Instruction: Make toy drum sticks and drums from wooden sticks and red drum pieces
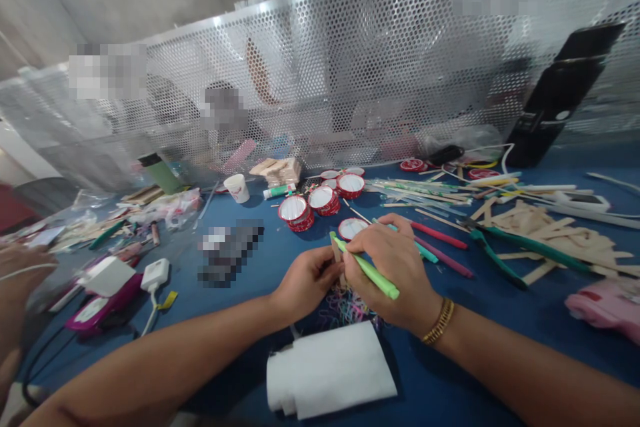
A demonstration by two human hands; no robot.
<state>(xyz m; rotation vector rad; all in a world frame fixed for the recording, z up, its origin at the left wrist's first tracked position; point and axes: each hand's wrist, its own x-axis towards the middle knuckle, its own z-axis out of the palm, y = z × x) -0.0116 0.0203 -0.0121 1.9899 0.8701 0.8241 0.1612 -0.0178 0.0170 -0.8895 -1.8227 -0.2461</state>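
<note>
My left hand (307, 283) pinches a small flat wooden craft stick (337, 253) upright between thumb and fingers. In my right hand (405, 280) is a light green felt-tip marker (373, 271), its upper end slanting toward me. The marker's far end is close to the stick; whether they touch I cannot tell. Beneath both hands lies a tangle of coloured threads (345, 310), partly covered by them. A folded white cloth (333, 370) rests nearer to me. Just beyond my hands is a red-rimmed round tin (353, 228), partly hidden by my right hand.
More red tins (295, 212) stand behind, with a paper cup (237, 188). To the right lie red and purple markers (440, 235), green-handled pliers (535, 248) and loose craft sticks (575, 233). A co-worker's hand (23, 273) is at far left. A perforated metal screen (310, 93) borders the table.
</note>
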